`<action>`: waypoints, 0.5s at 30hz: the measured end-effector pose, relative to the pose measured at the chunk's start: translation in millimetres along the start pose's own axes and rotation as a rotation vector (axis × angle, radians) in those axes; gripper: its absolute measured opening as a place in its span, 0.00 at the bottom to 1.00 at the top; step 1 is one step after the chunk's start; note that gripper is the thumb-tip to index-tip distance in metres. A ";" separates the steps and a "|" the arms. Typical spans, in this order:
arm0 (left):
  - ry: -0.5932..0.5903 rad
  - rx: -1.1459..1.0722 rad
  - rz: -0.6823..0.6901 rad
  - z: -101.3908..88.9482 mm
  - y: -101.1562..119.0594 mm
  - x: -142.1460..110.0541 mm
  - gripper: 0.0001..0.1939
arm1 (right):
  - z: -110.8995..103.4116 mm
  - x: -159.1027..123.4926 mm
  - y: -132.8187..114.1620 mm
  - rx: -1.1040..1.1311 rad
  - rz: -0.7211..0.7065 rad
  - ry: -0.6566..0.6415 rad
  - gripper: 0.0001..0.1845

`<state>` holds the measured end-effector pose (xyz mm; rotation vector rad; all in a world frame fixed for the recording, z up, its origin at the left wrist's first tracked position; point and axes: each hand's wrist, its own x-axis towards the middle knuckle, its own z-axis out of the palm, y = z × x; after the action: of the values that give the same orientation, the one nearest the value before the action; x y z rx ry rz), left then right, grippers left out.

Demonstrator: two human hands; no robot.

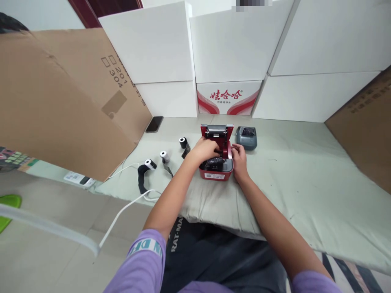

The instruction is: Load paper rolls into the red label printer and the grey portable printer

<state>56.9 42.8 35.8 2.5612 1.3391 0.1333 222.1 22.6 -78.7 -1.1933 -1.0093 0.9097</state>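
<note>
A small red printer (pixel 216 176) stands on the cloth-covered surface in front of me, its lid (pixel 216 131) raised and a roller showing on the underside. Into its compartment reaches my left hand (pixel 204 149), with bent fingers; the fingertips and whatever they pinch are hidden inside. My right hand (pixel 240 160) is closed against the printer's right side, steadying it, with the thumb out of sight. Crumpled dark material (pixel 214 162) lies at the front of the printer. Close to my right hand, a grey-blue device (pixel 246 140) like a portable printer sits apart from the red one.
Left of the printer lie three small paper rolls (pixel 164 155) with dark strips unrolled. A phone (pixel 154 124) rests at the back left, and a white cable (pixel 122 209) hangs over the front edge. White boxes (pixel 227 44) form a back wall; brown cardboard (pixel 70 101) flanks the left.
</note>
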 end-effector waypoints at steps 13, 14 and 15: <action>0.599 -0.246 0.179 39.8 22.5 -110.1 0.11 | -4.3 23.8 -19.3 0.120 -0.143 -0.304 0.37; 0.646 -0.175 0.172 47.0 25.7 -113.3 0.10 | -5.3 24.6 -20.4 0.119 -0.139 -0.298 0.36; 0.688 -0.116 0.165 53.7 28.4 -115.4 0.11 | -6.3 24.6 -21.8 0.124 -0.135 -0.293 0.35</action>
<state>23.6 -76.7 -4.9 2.6179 1.2460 1.1708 236.3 40.8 -54.4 -0.8930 -1.2333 1.0434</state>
